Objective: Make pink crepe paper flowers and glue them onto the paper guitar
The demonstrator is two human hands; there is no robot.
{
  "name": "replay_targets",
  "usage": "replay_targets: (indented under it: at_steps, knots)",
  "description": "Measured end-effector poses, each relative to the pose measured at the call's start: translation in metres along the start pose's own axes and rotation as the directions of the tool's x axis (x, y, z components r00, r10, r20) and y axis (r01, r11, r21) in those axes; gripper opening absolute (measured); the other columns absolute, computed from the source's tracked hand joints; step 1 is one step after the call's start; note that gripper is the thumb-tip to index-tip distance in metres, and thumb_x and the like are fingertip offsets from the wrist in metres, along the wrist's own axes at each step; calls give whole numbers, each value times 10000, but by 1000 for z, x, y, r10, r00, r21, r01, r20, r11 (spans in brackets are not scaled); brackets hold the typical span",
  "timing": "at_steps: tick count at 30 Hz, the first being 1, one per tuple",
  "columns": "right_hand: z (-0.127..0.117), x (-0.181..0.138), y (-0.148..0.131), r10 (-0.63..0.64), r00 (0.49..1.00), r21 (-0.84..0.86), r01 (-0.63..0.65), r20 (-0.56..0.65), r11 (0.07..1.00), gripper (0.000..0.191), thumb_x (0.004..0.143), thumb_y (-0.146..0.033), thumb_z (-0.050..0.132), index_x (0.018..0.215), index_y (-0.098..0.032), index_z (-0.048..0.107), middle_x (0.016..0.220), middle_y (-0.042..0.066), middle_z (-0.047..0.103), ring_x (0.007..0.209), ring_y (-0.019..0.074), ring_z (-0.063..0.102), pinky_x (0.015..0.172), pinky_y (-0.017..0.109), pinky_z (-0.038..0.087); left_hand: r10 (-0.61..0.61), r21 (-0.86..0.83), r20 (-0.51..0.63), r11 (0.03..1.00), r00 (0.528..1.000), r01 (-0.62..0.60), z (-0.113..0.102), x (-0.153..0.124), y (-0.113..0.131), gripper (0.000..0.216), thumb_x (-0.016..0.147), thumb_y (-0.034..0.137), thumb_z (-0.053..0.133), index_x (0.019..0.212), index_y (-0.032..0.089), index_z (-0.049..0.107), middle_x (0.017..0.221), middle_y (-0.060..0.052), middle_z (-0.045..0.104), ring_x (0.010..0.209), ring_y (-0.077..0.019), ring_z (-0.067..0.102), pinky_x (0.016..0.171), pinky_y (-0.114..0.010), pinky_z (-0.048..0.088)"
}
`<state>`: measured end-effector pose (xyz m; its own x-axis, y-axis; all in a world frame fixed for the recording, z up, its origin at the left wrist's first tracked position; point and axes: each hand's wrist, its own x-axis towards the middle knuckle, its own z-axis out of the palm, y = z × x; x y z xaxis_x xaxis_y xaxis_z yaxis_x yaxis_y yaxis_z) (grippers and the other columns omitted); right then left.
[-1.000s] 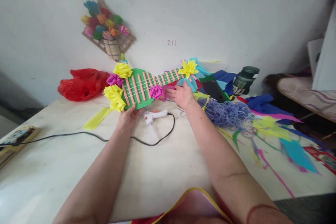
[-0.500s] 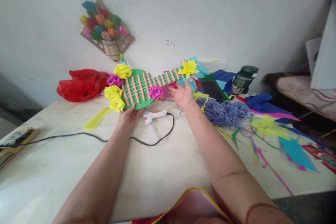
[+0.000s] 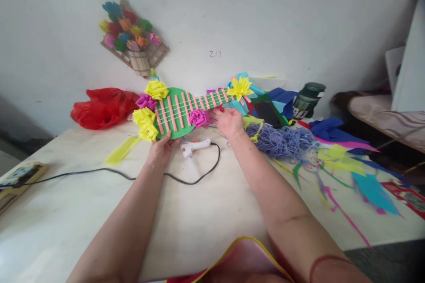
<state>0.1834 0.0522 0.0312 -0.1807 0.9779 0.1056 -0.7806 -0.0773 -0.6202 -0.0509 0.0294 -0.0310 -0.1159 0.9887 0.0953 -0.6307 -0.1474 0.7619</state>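
Note:
A green paper guitar [image 3: 181, 115] with pink strips and white strings is held tilted up above the table. Yellow paper flowers [image 3: 146, 124] and a purple one decorate its left end. Another purple flower [image 3: 198, 118] is by the neck's base, and a yellow one [image 3: 239, 88] tops the head. My left hand [image 3: 162, 148] grips the lower edge, thumb in front, fingers behind. Just below the neck, my right hand [image 3: 229, 121] is palm up with fingers stretched toward the purple flower; whether its fingertips touch the neck I cannot tell.
Below the guitar lies a white glue gun [image 3: 195, 146], its black cord [image 3: 109, 169] running left to a power strip [image 3: 25, 183]. To the right are tangled purple yarn [image 3: 285, 141], a phone [image 3: 268, 114], paper scraps [image 3: 375, 192] and a dark green bottle [image 3: 309, 99]. A red plastic bag [image 3: 101, 108] lies left.
My right hand has dropped slightly, its thumb moving down from near the yellow head flower. The guitar and my left hand have barely moved.

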Motion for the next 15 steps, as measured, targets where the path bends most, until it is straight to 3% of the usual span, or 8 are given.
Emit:
replay_targets:
  at_steps: [15]
  knots:
    - [4,0,2,-7,996,39,4,88,999,237,664,-279,323,821,-230,492,772,74,623,882,258,583,806,502,457,-14,36,13,999,1000,13,0,-1,0,457,709,56,630,1126,233,568,884,-38,702,663,-170,668,574,-278,574]
